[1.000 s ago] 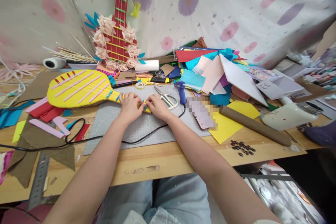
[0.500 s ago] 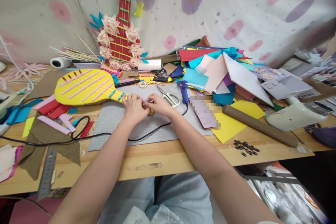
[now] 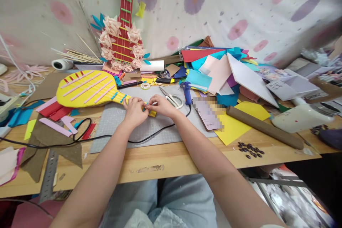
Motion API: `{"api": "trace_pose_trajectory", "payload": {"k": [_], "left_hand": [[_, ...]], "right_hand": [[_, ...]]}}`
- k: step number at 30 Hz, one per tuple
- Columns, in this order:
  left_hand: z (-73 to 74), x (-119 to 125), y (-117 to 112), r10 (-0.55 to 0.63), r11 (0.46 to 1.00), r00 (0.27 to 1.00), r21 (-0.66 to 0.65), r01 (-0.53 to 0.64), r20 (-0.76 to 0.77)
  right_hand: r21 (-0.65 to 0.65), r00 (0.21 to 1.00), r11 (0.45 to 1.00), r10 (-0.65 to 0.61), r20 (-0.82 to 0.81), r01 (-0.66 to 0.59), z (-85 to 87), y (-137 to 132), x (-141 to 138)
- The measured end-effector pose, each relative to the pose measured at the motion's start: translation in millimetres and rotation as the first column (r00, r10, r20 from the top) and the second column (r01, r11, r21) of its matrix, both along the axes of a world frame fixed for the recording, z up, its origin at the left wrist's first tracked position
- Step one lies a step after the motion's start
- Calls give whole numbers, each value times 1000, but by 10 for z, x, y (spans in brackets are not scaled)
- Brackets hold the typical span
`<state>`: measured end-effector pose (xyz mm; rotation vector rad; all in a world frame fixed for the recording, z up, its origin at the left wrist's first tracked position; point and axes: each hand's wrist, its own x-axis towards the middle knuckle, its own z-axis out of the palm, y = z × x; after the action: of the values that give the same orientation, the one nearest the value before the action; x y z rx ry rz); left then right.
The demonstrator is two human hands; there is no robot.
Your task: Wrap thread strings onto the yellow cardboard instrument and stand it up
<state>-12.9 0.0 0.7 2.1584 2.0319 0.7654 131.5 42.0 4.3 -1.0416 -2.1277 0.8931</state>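
Observation:
A yellow cardboard guitar (image 3: 88,89) with pink strips lies flat on the grey cutting mat (image 3: 139,128), its neck pointing right. My left hand (image 3: 135,112) rests curled on the guitar's neck and holds it down. My right hand (image 3: 160,105) meets it from the right, its fingers pinched at the neck's end around a small blue strip. The fingertips of both hands touch there.
Scissors (image 3: 172,99) and a blue glue gun (image 3: 186,91) lie just right of my hands, with a black cord (image 3: 80,139) looping over the mat. A pile of coloured paper (image 3: 216,69), a brown roll (image 3: 264,128), a red paper guitar (image 3: 123,39) and scraps surround them.
The view has shifted slightly, so everything sits a little further right. Both hands stay at the guitar's neck, with only small finger movements.

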Motion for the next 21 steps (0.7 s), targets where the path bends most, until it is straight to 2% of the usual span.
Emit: {"api": "trace_pose_trajectory", "payload": {"k": [8, 12, 21], "left_hand": [[-19, -48, 23, -19, 1000, 998, -12, 20, 52], [-20, -46, 22, -20, 1000, 997, -8, 21, 75], [-8, -36, -2, -15, 999, 999, 46, 13, 33]], "right_hand": [[150, 993, 986, 58, 102, -73, 13, -46, 46], [178, 988, 979, 74, 134, -98, -12, -36, 77], [223, 995, 973, 35, 98, -56, -66, -59, 49]]}}
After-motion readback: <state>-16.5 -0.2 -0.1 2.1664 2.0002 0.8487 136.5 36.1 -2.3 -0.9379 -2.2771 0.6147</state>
